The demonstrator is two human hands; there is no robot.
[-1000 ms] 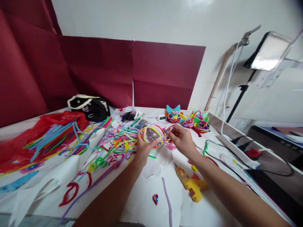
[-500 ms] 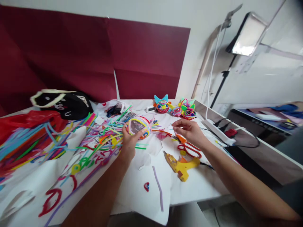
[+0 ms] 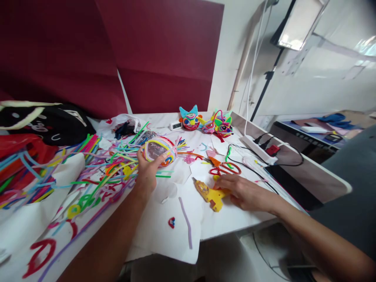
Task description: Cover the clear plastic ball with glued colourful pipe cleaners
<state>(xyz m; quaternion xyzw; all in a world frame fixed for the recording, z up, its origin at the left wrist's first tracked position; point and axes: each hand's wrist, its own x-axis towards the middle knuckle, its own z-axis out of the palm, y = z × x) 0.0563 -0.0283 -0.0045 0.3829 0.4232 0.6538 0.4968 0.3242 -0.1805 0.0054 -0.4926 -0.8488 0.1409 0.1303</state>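
Observation:
My left hand is wrapped round a rounded craft piece covered in coloured pipe cleaners, with a clear, shiny patch on its near side. The piece is held just above the paper. At the right, my right hand has its fingers curled over the rear of a yellow hot glue gun, which lies on its side, nozzle to the left. Part of the gun is covered by those fingers. Just behind it lie red-handled scissors. A small red and blue heart-shaped piece and a purple pipe cleaner rest in front.
Loose pipe cleaners crowd the left of the table. Finished pipe-cleaner heads stand at the back beside a small white digital display. A power strip with cables runs along the right edge, near a black flat panel.
My right hand has come down and towards me from above the scissors to the glue gun. My left hand keeps its grip on the craft piece. The view has shifted right and down.

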